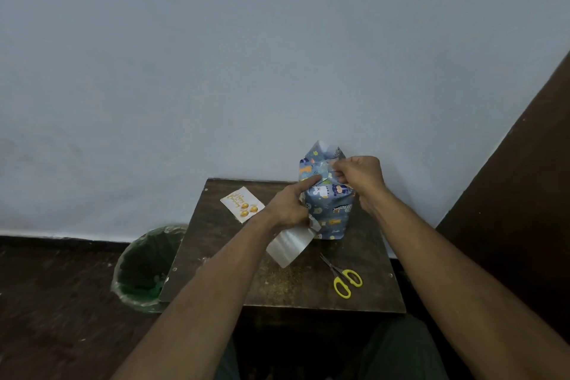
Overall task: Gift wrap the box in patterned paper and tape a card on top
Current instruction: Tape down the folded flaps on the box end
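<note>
The box (331, 210), covered in blue paper with cartoon animals, stands upright on the dark wooden table (234, 281). Loose paper flaps stick up at its top. My left hand (290, 205) holds a clear tape roll (285, 245) under its curled fingers, while its index finger presses on the box's front face. My right hand (359, 176) pinches the paper fold near the top of the box. A white birthday card (242, 203) with gold balloons lies flat on the table to the left of the box.
Yellow-handled scissors (342, 278) lie on the table in front of the box. A bin with a green liner (148, 268) stands on the floor at the table's left side. A pale wall is right behind the table, and dark wooden furniture (518, 194) is on the right.
</note>
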